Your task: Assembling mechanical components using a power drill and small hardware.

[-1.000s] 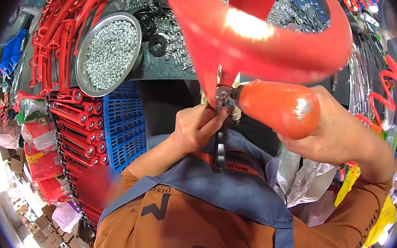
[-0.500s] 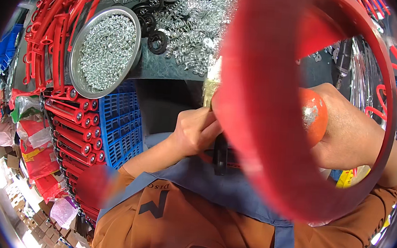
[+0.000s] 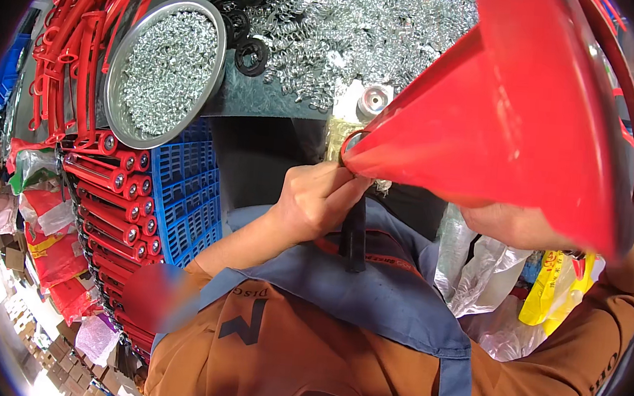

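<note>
A big red plastic cone-shaped part [image 3: 517, 117] fills the upper right, its narrow end pointing left toward the middle. My left hand [image 3: 317, 202] pinches at that narrow tip with thumb and fingers closed on it. My right hand [image 3: 516, 225] is mostly hidden beneath the wide body of the cone and seems to carry it from below. A dark strap [image 3: 355, 234] hangs down under the tip, over my blue apron.
A round metal bowl [image 3: 123, 56] of small silver parts sits upper left, beside a heap of loose silver springs [image 3: 360, 30] and black rings [image 3: 250, 55]. Red tubes [image 3: 112, 204] are stacked at left by a blue crate [image 3: 187, 188]. Clear and yellow bags [image 3: 548, 291] lie right.
The red part has turned: a second ago its wide rim was overhead with a round orange end in my right hand; now its conical side faces me and its tip meets my left fingers.
</note>
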